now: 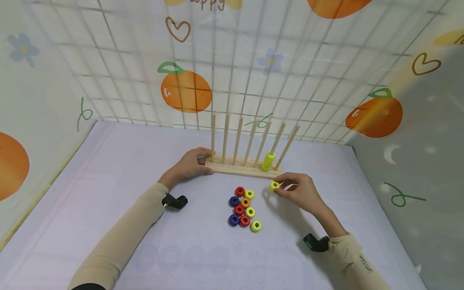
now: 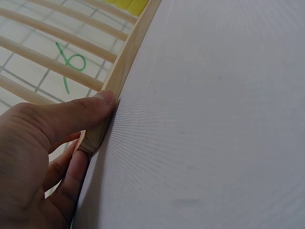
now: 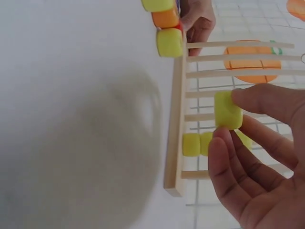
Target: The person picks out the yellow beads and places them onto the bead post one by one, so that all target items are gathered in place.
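A wooden peg stand [image 1: 241,169] with a row of several upright pegs rests on the table. My left hand [image 1: 189,164] grips its left end, thumb on the front edge and fingers round behind, as the left wrist view shows. Between thumb and fingertips, my right hand [image 1: 300,193] pinches a yellow bead [image 3: 228,110], held apart from the stand in front of its right end. Several yellow beads [image 1: 268,162] are stacked on the second peg from the right; the other pegs are bare.
In front of the stand lies a loose group of red, blue, orange and yellow beads, among them a blue bead [image 1: 234,219] and an orange bead [image 1: 245,203]. A pale cloth covers the table [image 1: 174,245]. Behind the stand rises a printed curtain over a wire grid [image 1: 224,52].
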Tool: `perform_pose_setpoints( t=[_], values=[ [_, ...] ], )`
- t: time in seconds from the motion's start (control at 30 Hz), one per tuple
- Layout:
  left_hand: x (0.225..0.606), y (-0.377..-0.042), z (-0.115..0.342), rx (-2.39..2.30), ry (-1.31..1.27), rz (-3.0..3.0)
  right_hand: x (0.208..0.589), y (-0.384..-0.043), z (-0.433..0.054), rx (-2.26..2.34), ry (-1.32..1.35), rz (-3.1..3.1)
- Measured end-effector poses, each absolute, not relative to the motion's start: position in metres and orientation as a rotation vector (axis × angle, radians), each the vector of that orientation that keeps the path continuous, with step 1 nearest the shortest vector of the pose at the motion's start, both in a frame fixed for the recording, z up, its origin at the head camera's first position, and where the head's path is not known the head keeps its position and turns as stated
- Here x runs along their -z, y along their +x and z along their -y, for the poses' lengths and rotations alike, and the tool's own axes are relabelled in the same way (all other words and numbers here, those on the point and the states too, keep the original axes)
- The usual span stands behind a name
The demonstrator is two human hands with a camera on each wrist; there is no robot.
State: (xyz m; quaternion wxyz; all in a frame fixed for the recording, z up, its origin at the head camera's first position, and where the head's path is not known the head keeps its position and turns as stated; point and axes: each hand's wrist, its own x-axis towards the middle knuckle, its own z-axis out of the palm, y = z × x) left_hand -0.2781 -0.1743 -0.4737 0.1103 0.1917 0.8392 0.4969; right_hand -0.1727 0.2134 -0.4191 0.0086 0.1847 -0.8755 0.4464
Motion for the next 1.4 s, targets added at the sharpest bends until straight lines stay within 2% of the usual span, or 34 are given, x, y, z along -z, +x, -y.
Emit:
perform_pose_setpoints(
  t=[1.07, 1.4],
  values=[
    [0.474, -0.276, 0.174, -1.462, 0.553, -2.460, 0.374, -0.187, -0.226, -1.261, 0.596, 2.609],
    [0.472, -0.277, 0.174, -1.450, 0.580, -2.473, 0.343, -0.182, -0.215, -1.232, 0.601, 2.571]
  ],
)
